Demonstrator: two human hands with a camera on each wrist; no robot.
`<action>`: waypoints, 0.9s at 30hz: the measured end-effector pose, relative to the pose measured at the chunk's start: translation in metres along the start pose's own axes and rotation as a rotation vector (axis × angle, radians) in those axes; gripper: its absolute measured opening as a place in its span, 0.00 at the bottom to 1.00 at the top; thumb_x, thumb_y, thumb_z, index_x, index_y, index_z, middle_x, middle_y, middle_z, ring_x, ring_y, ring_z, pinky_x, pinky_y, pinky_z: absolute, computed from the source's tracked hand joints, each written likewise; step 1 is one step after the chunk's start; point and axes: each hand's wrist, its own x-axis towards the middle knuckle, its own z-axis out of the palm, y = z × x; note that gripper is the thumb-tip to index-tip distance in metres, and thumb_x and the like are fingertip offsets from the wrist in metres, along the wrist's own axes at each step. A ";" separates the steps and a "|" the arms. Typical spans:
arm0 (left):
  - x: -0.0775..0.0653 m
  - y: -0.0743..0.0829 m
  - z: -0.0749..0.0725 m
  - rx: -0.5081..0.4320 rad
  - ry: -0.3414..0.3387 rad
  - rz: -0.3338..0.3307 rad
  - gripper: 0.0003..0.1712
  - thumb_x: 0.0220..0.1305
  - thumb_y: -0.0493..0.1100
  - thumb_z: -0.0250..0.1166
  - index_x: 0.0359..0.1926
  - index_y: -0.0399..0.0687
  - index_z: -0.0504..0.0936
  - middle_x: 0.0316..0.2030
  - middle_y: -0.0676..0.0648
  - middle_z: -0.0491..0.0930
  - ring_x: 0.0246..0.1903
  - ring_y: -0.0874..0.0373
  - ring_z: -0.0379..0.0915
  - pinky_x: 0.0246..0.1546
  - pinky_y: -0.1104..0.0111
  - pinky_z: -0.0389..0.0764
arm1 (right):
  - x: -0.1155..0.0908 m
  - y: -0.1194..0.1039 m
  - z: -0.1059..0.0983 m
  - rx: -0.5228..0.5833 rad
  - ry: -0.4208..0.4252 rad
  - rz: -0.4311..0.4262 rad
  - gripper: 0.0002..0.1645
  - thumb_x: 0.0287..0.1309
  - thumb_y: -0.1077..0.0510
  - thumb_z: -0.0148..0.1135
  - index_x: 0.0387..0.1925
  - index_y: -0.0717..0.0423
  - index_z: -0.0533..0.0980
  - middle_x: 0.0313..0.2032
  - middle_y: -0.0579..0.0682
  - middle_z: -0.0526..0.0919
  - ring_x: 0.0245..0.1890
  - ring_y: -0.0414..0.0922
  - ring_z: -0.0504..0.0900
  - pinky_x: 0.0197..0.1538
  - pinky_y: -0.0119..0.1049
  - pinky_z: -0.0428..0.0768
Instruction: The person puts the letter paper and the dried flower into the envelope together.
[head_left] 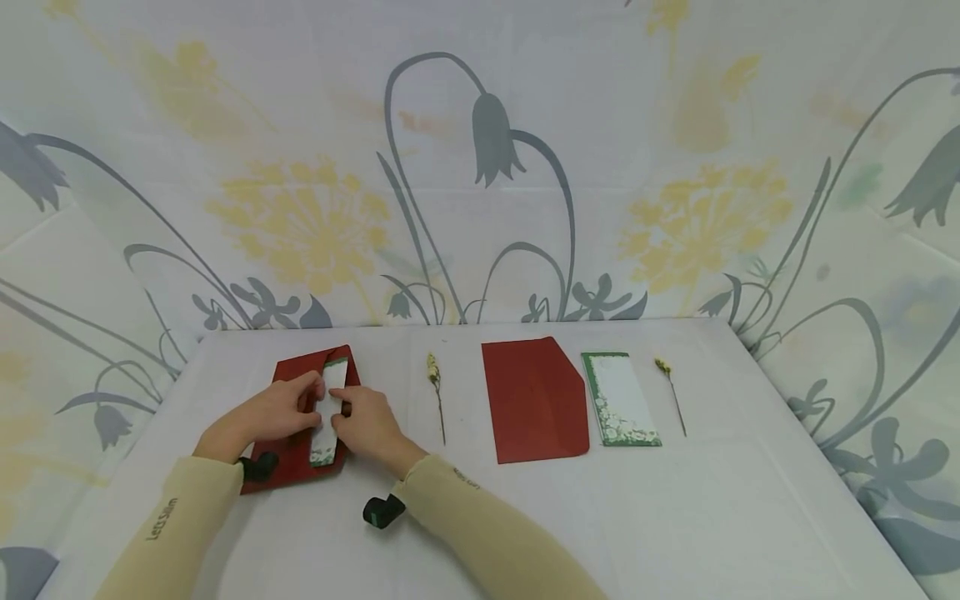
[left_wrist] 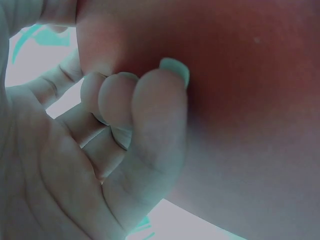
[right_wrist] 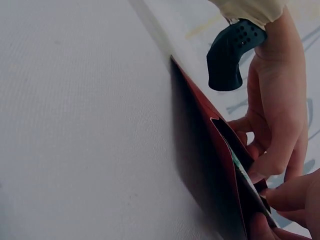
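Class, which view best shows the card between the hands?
Head view: it shows the card's white face and green ends. The right wrist view shows a narrow edge inside the red envelope; in the left wrist view it cannot be made out.

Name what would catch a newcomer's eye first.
Probably the red envelope on the table's left, with a green-edged white card partly inside, held by the left hand and right hand. Then the second red envelope, lying right of center, and the big gray bellflower printed on the backdrop behind.
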 end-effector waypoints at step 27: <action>0.000 -0.001 0.001 -0.002 0.012 0.017 0.15 0.58 0.38 0.66 0.43 0.48 0.69 0.20 0.51 0.66 0.20 0.58 0.64 0.25 0.65 0.66 | -0.015 0.004 -0.005 0.217 -0.057 -0.021 0.24 0.61 0.64 0.63 0.60 0.58 0.77 0.50 0.48 0.85 0.47 0.34 0.83 0.45 0.21 0.75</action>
